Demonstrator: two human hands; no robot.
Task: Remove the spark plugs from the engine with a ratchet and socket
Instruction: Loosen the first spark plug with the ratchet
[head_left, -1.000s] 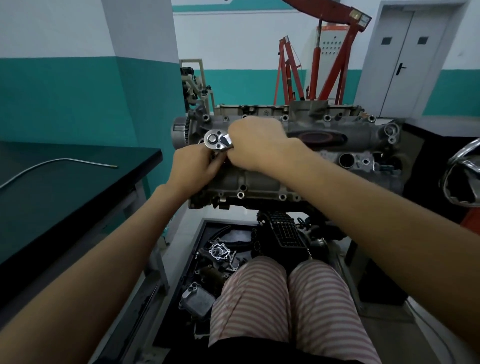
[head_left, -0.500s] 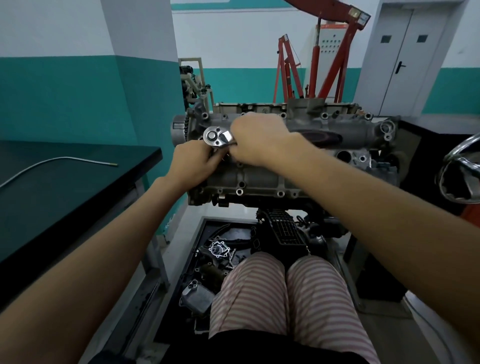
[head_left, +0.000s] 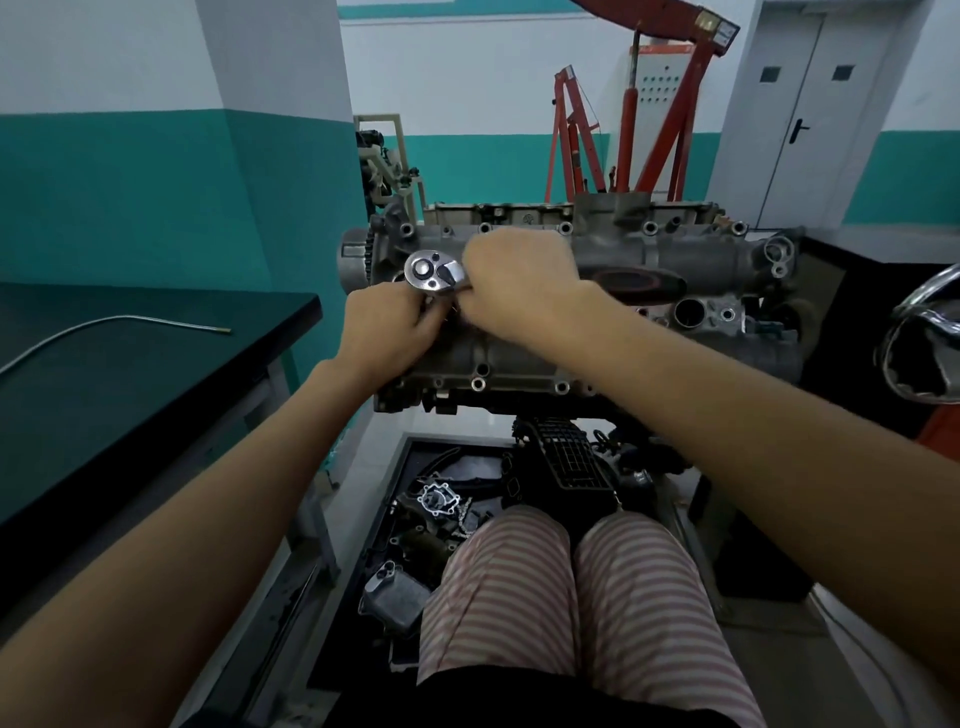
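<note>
The grey engine (head_left: 701, 260) lies on its stand ahead of me. A chrome ratchet (head_left: 434, 273) sits over its left end, head up and facing me. My right hand (head_left: 524, 283) grips the ratchet handle just right of the head; the dark handle end (head_left: 639, 283) sticks out past my wrist. My left hand (head_left: 389, 327) is curled under the ratchet head, holding what hangs below it. The socket and the spark plug are hidden by my fingers.
A black workbench (head_left: 130, 374) with a bent metal rod (head_left: 119, 322) stands at the left. Below the engine a black tray (head_left: 400, 467) holds several engine parts. A red engine hoist (head_left: 670, 104) stands behind, a chrome wheel (head_left: 924, 343) at the right edge.
Both hands and the ratchet head have stayed at the engine's left end, with only a slight shift; the camera has tilted a little.
</note>
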